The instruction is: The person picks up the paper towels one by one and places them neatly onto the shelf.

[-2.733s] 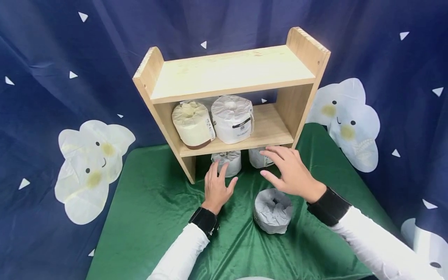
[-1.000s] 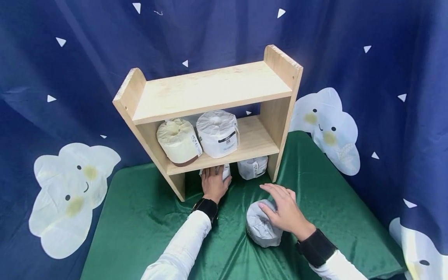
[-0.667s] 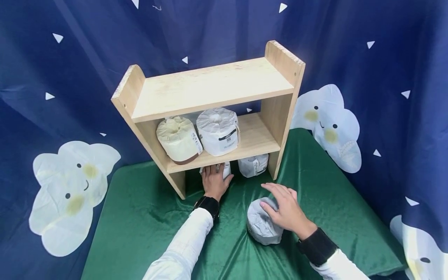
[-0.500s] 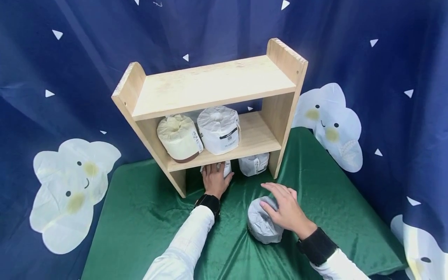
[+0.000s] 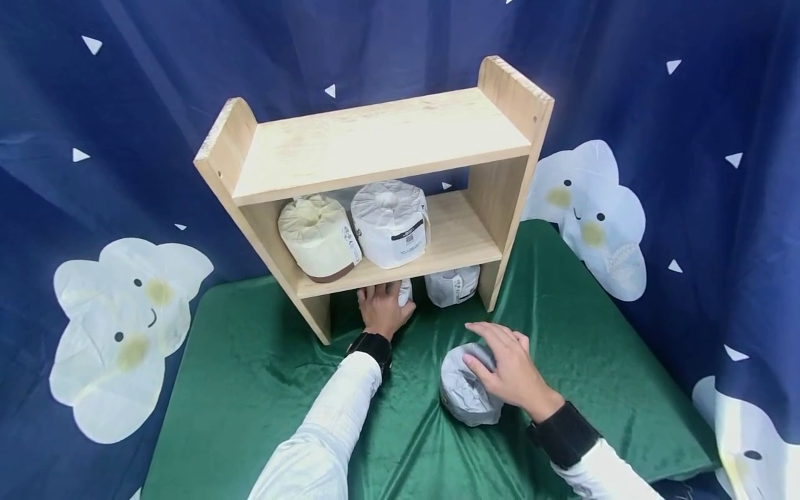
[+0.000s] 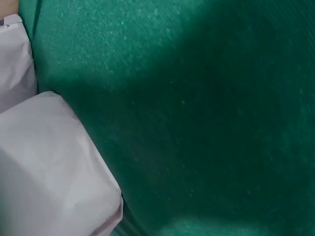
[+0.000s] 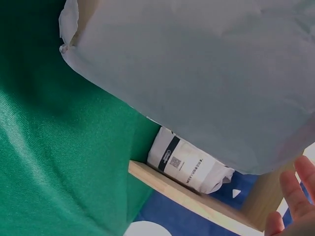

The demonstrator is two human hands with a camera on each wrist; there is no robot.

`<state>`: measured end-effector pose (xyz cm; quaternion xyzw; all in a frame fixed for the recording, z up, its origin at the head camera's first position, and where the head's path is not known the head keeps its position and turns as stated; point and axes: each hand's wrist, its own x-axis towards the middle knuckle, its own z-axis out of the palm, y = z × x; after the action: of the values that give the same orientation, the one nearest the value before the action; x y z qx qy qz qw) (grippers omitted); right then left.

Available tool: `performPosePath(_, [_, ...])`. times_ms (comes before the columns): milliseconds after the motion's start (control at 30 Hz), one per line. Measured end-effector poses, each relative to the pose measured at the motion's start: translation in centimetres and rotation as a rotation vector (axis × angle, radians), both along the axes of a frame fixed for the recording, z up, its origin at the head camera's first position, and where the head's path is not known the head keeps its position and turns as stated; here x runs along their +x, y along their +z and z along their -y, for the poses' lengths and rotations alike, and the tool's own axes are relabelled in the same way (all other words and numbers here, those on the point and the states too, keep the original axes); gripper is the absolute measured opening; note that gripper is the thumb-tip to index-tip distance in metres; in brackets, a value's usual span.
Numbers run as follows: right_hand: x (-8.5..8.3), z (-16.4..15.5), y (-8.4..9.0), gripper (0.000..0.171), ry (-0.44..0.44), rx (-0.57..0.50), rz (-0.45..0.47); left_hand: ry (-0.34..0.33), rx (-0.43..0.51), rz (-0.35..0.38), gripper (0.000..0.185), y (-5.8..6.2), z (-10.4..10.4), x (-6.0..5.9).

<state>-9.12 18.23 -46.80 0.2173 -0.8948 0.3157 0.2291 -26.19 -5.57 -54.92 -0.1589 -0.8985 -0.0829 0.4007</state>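
Observation:
My left hand grips a white paper-wrapped toilet roll under the lower board of a wooden shelf. Its fingers lie over the roll, with the thumb at the right side; the fingertips are partly hidden beneath the board. A grey wrapped toilet roll stands on the green cloth nearer me. My right hand is held at its upper right, thumb over its top, fingers spread loosely. In the right wrist view this grey roll fills the upper part, with fingers apart from it.
A cream roll and a larger white roll stand on the shelf's middle board. Another labelled roll sits underneath at the right. Green cloth covers the table; a blue curtain hangs behind.
My left hand has reached forward from before the shelf onto the roll underneath, its fingers now further under the board. My right hand has come down beside the grey roll.

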Motion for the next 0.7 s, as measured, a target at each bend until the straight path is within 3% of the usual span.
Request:
performPosePath(233, [0.2, 0.1, -0.1, 0.049, -0.006, -0.002, 0.009, -0.007, -0.051, -0.028, 0.048, 0.2, 0.5, 0.2])
performPosePath(433, [0.3, 0.3, -0.3, 0.049, -0.004, -0.006, 0.008, 0.012, -0.081, -0.061, 0.048, 0.4, 0.6, 0.9])
performPosePath(700, [0.4, 0.4, -0.4, 0.050, 0.003, -0.012, 0.010, 0.022, -0.102, 0.006, 0.048, 0.7, 0.6, 2.0])
